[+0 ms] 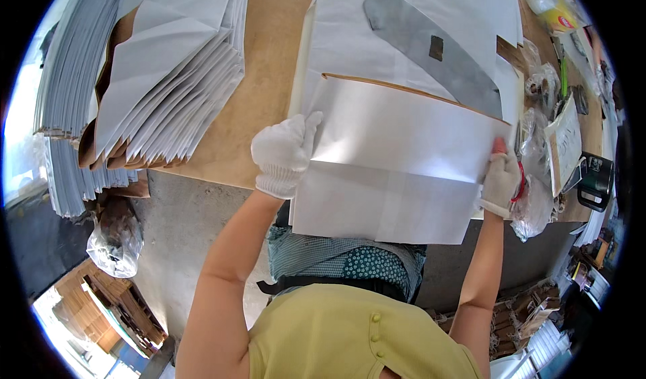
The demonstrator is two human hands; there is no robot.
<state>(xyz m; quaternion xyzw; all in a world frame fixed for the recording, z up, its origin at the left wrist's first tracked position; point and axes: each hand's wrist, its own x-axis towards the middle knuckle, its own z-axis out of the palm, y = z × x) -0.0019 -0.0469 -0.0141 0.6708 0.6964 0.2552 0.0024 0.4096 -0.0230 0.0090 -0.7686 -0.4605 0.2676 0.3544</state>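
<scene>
My left hand (284,151), in a white knit glove, was mostly closed, its fingers curled and one digit straightened along the left edge of the folded white sheet (397,163). I could not tell whether those fingers pinched the paper or only pressed against it. My right hand (501,177), gloved too, gripped the opposite edge, a reddish fingertip lying on the white face.

The sheet stretched between my hands at the near edge of the table (276,49) — brown showing along its far edge, a crease running across its middle, the nearer part hanging over my patterned apron (377,263). I wore a yellow top (330,332).

Just beyond it, a flat grey plate (420,42) with cut corners and a small dark rectangle lay slantwise on larger white sheets (464,2). To my left stood a fanned stack of white folded pieces (165,86) with brown undersides, and beside it a tall pile of pale sheets (74,62). Below, near the floor, was a knotted clear bag (116,244).

On my right, clear plastic bags (533,207) crowded the table beside my right hand. Near them were a pale pad (565,143) with faint marks and a dark green handled container (595,180). Farther up lay a yellow packet (560,17) bearing a red label — its lettering was too small and bent by the lens to make out.
</scene>
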